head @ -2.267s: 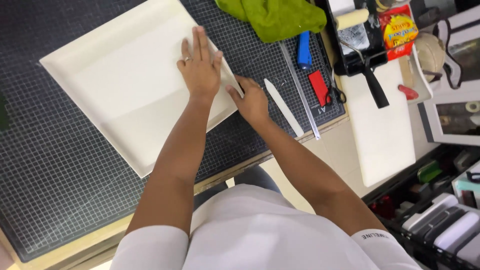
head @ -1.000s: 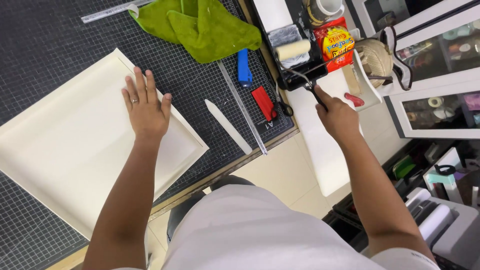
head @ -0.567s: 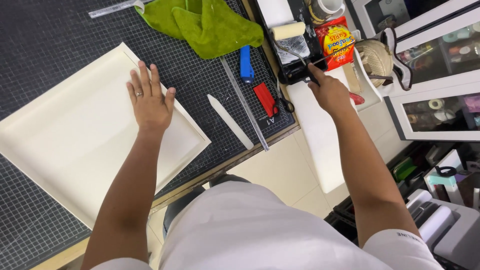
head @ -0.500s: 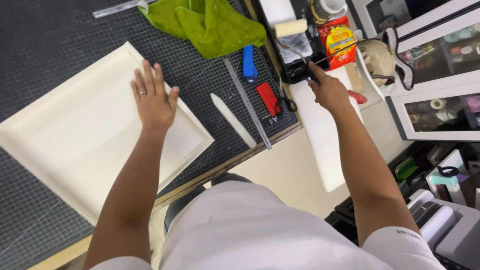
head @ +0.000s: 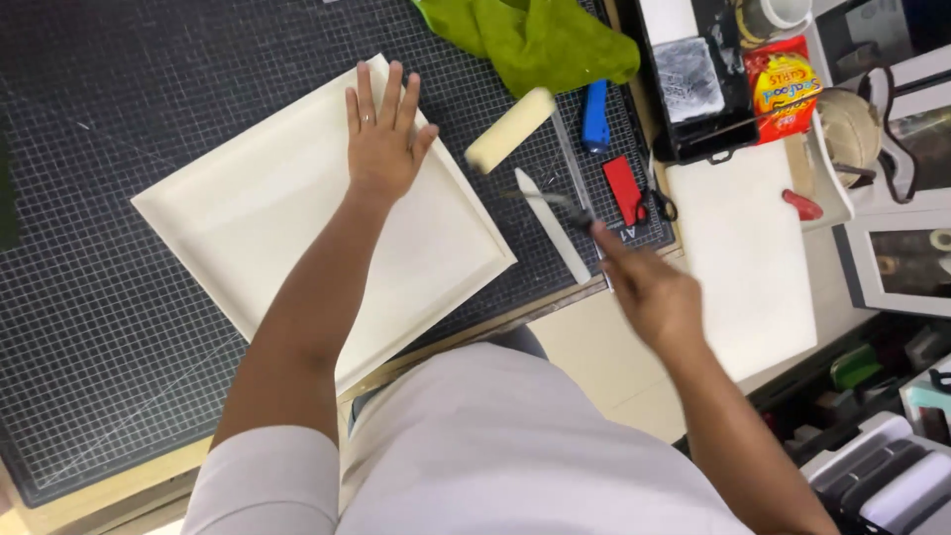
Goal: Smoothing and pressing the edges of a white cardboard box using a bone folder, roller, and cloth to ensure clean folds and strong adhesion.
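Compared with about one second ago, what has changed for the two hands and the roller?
The right hand took the small paint roller by its handle from the black tray at the right and carried it leftward; the roller now hangs over the cutting mat beside the cream board. The left hand stays flat on that board. The green cloth and the tools have not moved.

Your view was bright and evenly lit from above, with only soft, short shadows beside the cream tray (head: 297, 228) on the cutting mat (head: 149, 89). Your right hand (head: 649, 292) and its paint roller (head: 510, 129) were smeared by motion blur; the tray stayed sharp.
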